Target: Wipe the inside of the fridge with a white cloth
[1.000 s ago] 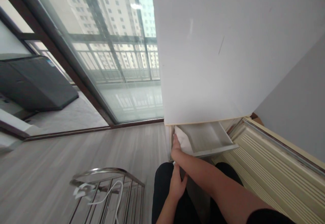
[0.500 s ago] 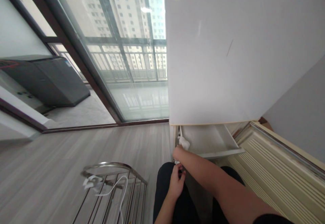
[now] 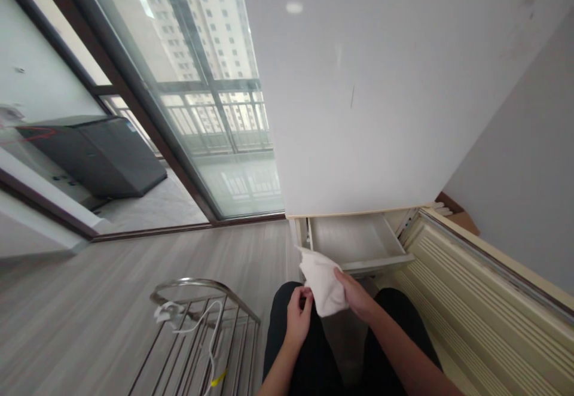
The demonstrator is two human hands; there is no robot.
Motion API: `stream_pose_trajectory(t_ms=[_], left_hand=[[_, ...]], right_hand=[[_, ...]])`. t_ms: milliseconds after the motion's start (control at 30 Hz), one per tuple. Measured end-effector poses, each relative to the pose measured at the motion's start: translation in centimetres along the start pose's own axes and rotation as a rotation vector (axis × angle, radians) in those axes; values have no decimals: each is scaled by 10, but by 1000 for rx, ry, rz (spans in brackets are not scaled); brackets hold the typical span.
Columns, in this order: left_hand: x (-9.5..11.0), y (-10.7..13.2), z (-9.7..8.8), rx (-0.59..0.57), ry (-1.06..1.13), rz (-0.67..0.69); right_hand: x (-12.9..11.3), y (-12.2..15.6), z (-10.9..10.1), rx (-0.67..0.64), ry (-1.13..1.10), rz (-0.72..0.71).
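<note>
Head view. Against half a second ago: white cloth [image 3: 323, 279] no longer bunched at the left corner of the open drawer [image 3: 359, 241], now out and hanging at the drawer's 7 o'clock. Right hand [image 3: 355, 292] drawn back from the drawer, fingers closed on the cloth's 3 o'clock side. Left hand [image 3: 298, 313] at the cloth's 8 o'clock, fingers curled against its edge; pinching or merely touching, cannot tell. Right fingertips hidden behind the cloth; both forearms cut off at the bottom edge. Metal rack [image 3: 201, 291] at the left hand's 9 o'clock.
</note>
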State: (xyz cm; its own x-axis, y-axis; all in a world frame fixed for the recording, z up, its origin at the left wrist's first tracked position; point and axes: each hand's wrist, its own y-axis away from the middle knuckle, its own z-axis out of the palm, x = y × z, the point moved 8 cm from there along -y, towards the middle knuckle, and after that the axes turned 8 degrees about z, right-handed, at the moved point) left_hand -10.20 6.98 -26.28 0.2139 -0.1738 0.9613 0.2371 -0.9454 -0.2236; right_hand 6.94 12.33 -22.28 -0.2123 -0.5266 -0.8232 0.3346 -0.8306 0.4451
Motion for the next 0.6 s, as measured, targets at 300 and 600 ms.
stream_pose_trajectory(t_ms=[300, 600], left_hand=[[86, 12, 31, -358, -31, -2], [107, 13, 77, -675, -195, 33]], right_hand=[[74, 77, -2, -153, -734, 150], [91, 53, 11, -101, -800, 116]])
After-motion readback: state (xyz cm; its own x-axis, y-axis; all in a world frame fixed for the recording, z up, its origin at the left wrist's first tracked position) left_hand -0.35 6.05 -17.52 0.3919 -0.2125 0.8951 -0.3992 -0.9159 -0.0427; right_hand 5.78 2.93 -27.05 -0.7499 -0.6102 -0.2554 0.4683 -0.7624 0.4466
